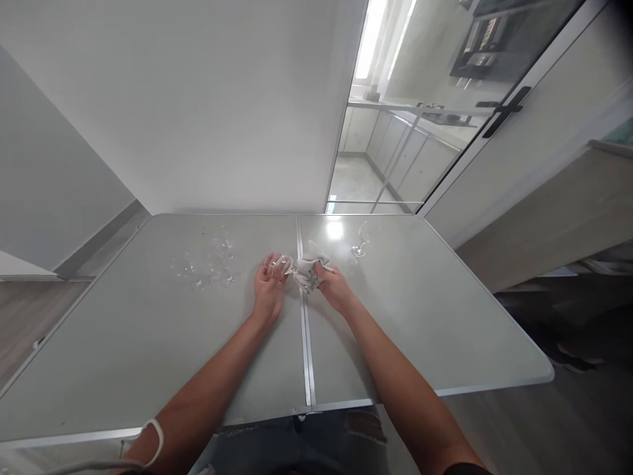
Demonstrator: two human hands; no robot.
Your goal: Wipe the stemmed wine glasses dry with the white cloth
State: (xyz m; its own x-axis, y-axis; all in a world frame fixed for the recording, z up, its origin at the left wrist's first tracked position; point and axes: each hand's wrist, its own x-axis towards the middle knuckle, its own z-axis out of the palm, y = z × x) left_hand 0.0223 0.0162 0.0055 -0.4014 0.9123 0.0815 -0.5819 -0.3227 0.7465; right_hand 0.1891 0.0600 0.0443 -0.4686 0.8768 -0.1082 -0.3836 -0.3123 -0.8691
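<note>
My left hand [268,289] is closed around the bowl of a clear stemmed glass [283,264], which lies sideways above the table. A pale, patterned cloth [307,270] is bunched in my right hand [336,287], its fingers pinching the fabric. The cloth meets the glass at its stem end, so the foot is hidden. Both hands are over the seam [305,336] in the middle of the table [395,316].
Several clear stemmed glasses [200,282] stand in a group on the left half of the table. Another stemmed glass [359,250] stands at the back right. Behind the table are a white wall [237,119] and a glass door [395,158].
</note>
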